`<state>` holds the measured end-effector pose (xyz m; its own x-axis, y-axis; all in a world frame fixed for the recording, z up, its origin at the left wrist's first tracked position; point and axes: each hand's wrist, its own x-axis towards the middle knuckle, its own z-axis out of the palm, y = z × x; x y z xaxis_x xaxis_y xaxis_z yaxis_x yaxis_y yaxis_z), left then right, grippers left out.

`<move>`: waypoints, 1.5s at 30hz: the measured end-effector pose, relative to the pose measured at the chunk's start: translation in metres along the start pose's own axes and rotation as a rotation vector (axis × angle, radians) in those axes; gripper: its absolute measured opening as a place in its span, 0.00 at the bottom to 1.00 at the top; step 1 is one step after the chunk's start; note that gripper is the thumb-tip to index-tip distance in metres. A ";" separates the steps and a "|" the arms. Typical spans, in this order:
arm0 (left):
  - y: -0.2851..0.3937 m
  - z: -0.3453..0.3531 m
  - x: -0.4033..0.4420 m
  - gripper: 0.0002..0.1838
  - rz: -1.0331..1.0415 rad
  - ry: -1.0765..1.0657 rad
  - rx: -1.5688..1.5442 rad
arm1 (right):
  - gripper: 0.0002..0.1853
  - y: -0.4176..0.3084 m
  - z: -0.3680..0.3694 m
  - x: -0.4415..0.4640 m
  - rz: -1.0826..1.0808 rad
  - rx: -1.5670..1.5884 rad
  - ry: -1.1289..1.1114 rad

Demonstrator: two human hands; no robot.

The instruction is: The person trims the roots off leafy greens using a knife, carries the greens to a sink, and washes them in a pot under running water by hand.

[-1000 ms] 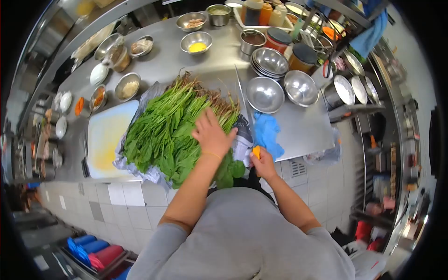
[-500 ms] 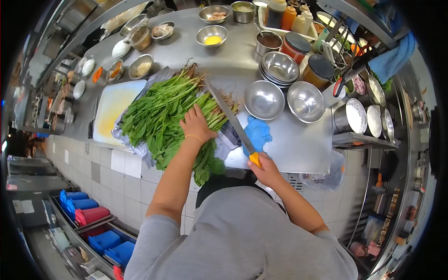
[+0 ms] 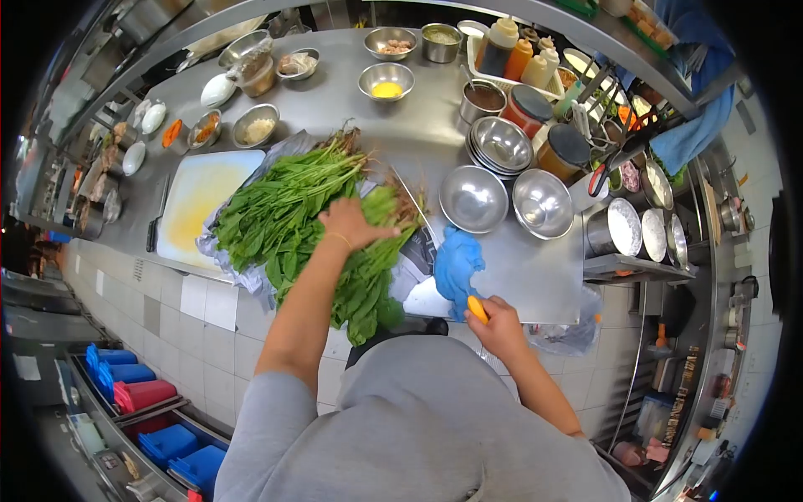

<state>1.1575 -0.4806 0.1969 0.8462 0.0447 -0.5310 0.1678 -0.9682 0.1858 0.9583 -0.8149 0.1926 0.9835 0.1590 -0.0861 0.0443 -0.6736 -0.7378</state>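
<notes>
A large pile of leafy greens (image 3: pixel 276 201) with brown roots lies on grey plastic over the steel counter. My left hand (image 3: pixel 347 224) rests on the greens with its fingers spread. Beside it, a smaller bunch (image 3: pixel 368 251) lies separated from the main pile, its roots pointing up and right. My right hand (image 3: pixel 499 322) is closed round the yellow handle of a knife (image 3: pixel 478 309). The thin blade shows edge-on near the roots, and a blue cloth (image 3: pixel 457 261) covers or overlaps its middle in view.
A white cutting board (image 3: pixel 201 201) lies left of the greens, with another knife (image 3: pixel 152 234) at its left edge. Steel bowls (image 3: pixel 473 199) stand to the right, near jars (image 3: pixel 563 151). At the back are a bowl with yellow liquid (image 3: pixel 386 89) and squeeze bottles (image 3: pixel 519 58).
The knife blade has turned from broadside to edge-on at the roots. My right hand has moved slightly down and right. Some greens under my left hand have separated from the pile toward the right.
</notes>
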 end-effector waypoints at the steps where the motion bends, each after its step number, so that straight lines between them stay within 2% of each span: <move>1: 0.001 0.011 -0.007 0.84 0.003 0.006 -0.005 | 0.15 0.001 0.005 -0.003 -0.024 -0.005 -0.010; 3: -0.003 0.043 -0.020 0.86 0.166 0.299 0.055 | 0.16 -0.002 0.017 -0.009 -0.025 0.003 0.047; 4: -0.003 0.050 -0.024 0.86 0.167 0.297 0.052 | 0.16 -0.005 0.021 -0.010 -0.026 0.012 0.102; 7: -0.003 0.059 -0.026 0.87 0.176 0.388 0.124 | 0.17 -0.009 0.024 -0.009 0.027 -0.046 0.076; 11: -0.009 0.063 -0.010 0.84 0.159 0.330 0.064 | 0.20 -0.001 0.025 -0.005 -0.079 -0.090 0.067; 13: -0.008 0.056 -0.010 0.80 0.094 0.216 -0.016 | 0.27 -0.026 0.015 -0.001 0.077 -0.020 -0.045; 14: -0.007 0.055 -0.011 0.80 0.095 0.214 -0.016 | 0.27 -0.032 0.014 0.001 0.079 -0.020 -0.046; 16: -0.003 0.052 -0.013 0.79 0.033 0.244 0.044 | 0.32 -0.039 0.013 0.005 -0.024 -0.183 -0.094; 17: 0.000 0.051 -0.013 0.79 0.037 0.243 0.043 | 0.32 -0.041 0.015 0.007 -0.020 -0.186 -0.092; 19: 0.003 0.047 -0.012 0.81 -0.051 0.212 0.118 | 0.33 -0.042 0.017 0.011 0.002 -0.372 -0.242; 22: -0.001 0.038 -0.002 0.81 -0.047 0.083 0.078 | 0.33 -0.051 0.016 0.010 -0.033 -0.462 -0.238; 26: -0.008 0.042 0.004 0.81 -0.045 0.073 0.047 | 0.33 -0.062 0.014 0.010 -0.022 -0.462 -0.249; 35: -0.023 0.053 0.007 0.76 0.033 0.174 -0.015 | 0.34 -0.077 -0.002 0.026 0.024 -0.486 -0.391; 37: -0.026 0.055 0.009 0.72 0.046 0.213 -0.025 | 0.34 -0.082 -0.004 0.026 0.025 -0.445 -0.365; 45: -0.026 0.055 0.014 0.66 0.044 0.200 -0.019 | 0.36 -0.096 -0.004 0.025 0.032 -0.476 -0.445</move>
<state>1.1370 -0.4680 0.1393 0.9362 0.0519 -0.3476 0.1358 -0.9656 0.2217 0.9794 -0.7494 0.2635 0.8236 0.3481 -0.4478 0.1890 -0.9129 -0.3619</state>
